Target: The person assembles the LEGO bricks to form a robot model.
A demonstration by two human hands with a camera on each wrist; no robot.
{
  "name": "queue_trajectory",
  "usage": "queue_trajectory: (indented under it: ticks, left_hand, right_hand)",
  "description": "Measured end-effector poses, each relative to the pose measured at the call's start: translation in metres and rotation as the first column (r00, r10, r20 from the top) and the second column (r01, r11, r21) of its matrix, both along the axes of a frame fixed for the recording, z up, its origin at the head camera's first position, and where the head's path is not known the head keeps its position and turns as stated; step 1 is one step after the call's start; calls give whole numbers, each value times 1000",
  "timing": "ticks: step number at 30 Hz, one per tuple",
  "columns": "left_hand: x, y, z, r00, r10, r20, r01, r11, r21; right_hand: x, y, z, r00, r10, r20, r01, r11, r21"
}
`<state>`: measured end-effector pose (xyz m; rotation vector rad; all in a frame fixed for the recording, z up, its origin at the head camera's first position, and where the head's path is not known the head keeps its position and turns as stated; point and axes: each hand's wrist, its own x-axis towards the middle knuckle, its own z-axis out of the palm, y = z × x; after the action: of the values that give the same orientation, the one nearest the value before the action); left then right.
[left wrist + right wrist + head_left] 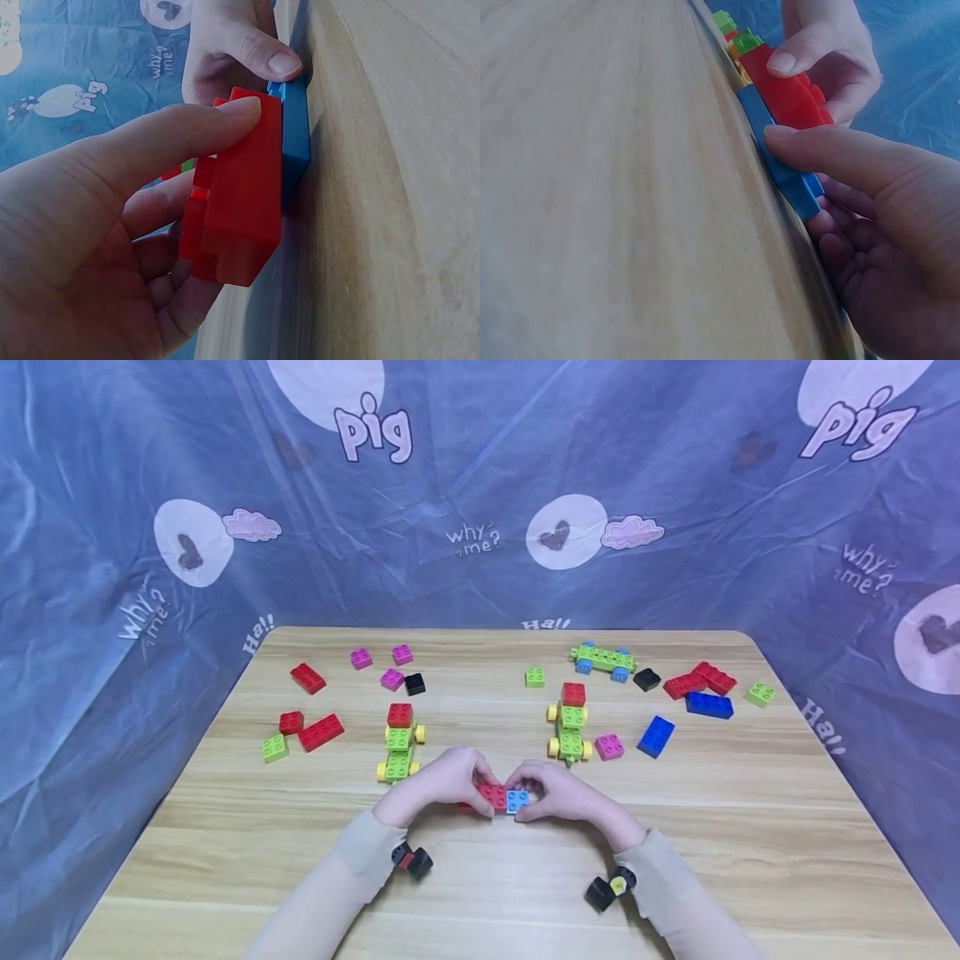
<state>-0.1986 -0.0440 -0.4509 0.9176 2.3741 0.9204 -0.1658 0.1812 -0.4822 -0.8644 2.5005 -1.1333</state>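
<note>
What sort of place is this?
Likely a makeshift recording booth: cloth hangs behind and on both sides of the table, bricks lie spread on it, and two wrist cameras are in view.

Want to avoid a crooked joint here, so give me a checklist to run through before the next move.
1. Left hand grips the red brick: ok.
2. Right hand holds the light-blue brick: ok.
3. The red brick lies over part of the light-blue brick: ok.
4. The red brick is supported along its whole length: not ok, one end overhangs.
5. Both pressed fully together: cannot tell, the mating faces are hidden.
6. The light-blue brick sits flat on the table: cannot tell.
</note>
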Motion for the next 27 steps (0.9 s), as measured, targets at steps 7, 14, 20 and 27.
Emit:
queue_trajectory:
  ticks: [7, 14, 20, 27]
  left_hand:
    - [0, -1, -2, 1000, 3, -7, -4, 1000, -4]
    - [1, -1, -4, 1000, 1, -15, -1, 1000, -1]
    - [2, -1, -4, 1000, 6, -8, -6, 1000, 0]
    - [2, -2, -3, 1000, 12, -2, -12, 1000, 8]
  right_hand:
    - [0, 0, 0, 1000, 8, 0, -8, 1000, 3]
    - [1, 0, 1, 1000, 23, -5, -23, 1000, 4]
    - [2, 0, 3, 999, 28, -16, -27, 999, 23]
    - [2, -2, 11, 999, 36, -13, -36, 999, 33]
